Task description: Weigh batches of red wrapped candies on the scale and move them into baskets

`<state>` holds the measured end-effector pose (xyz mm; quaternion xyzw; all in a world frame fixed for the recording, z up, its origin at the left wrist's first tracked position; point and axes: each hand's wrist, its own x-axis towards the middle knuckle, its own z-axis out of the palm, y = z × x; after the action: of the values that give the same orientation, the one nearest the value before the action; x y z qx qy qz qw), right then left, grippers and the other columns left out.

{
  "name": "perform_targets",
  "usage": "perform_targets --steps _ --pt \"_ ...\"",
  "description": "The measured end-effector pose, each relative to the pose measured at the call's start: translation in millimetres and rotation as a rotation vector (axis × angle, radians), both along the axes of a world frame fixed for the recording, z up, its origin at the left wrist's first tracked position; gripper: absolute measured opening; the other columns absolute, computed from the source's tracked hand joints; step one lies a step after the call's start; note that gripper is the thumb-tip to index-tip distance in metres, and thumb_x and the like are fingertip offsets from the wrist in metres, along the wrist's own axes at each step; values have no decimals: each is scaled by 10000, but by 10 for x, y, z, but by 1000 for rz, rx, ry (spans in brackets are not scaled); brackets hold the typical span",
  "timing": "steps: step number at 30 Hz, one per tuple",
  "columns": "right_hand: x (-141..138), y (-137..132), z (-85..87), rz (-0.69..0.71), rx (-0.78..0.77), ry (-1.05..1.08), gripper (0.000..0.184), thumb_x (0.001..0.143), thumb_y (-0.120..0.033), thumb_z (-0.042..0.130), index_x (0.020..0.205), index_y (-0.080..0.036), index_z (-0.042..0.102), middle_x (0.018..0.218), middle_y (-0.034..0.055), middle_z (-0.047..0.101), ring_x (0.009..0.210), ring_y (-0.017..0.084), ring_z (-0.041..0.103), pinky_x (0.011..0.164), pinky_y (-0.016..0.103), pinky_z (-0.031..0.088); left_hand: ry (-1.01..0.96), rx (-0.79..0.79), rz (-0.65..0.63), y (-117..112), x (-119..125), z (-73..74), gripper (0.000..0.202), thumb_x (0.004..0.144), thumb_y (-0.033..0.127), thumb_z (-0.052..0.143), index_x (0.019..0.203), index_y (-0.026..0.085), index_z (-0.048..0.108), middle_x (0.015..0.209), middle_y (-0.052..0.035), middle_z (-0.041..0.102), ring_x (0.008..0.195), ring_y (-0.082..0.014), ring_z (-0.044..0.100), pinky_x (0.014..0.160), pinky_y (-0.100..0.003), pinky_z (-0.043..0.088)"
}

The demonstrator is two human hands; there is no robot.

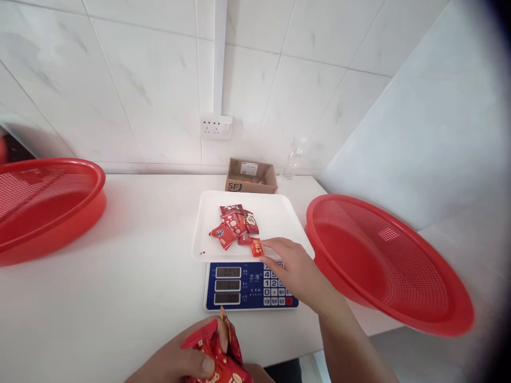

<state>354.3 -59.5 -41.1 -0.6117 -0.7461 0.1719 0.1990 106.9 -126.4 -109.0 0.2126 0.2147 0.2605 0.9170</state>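
Note:
My right hand [295, 268] pinches a small red packet [256, 247] between thumb and fingertips at the front edge of the white weighing tray [279, 218]. Beside it on the tray lies a loose pile of red and dark red snack packets [233, 223]. Under the tray is a digital scale [255, 287] with a blue keypad panel and three displays. Closer to me, my left hand [181, 348] grips a shiny red printed bag [217, 354] in front of the scale, its thumb across the front. The frame's lower edge cuts off part of this bag.
A large red mesh basket [347, 255] stands to the right, close to the tray. Another red basket [80, 223] is at the left. Behind the tray sit a small cardboard box [251, 186] and a clear plastic bottle [293, 162], near the tiled wall with its socket [216, 127].

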Motion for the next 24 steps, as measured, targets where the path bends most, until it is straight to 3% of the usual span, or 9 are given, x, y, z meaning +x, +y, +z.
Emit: perform_targets --steps 5,11,17,24 --pt "-157 -39 -9 79 50 -85 213 910 -263 522 1034 -209 688 1045 74 718 1035 244 625 933 474 453 16 7 7 0 20 20 245 610 221 702 828 151 615 824 -69 630 715 -157 595 634 -232 377" --pt "-235 -32 -13 188 100 13 286 909 -267 527 1160 -219 657 1189 74 680 1158 243 573 990 459 444 44 -14 24 -30 -2 32 259 602 225 703 836 155 618 830 -66 630 735 -164 604 660 -238 398" --pt "-155 18 -59 32 146 30 321 929 -316 466 1184 -239 645 1194 83 675 1106 255 614 930 462 498 -8 19 -18 -22 -13 -47 252 604 233 724 822 160 620 829 -64 624 734 -170 606 660 -250 413" --pt "-142 -75 -26 80 113 148 294 939 -341 446 1136 -254 647 1153 53 688 1081 215 622 928 415 497 -29 13 -30 -14 -5 -99 256 612 225 719 842 157 632 842 -63 625 723 -164 602 665 -258 434"
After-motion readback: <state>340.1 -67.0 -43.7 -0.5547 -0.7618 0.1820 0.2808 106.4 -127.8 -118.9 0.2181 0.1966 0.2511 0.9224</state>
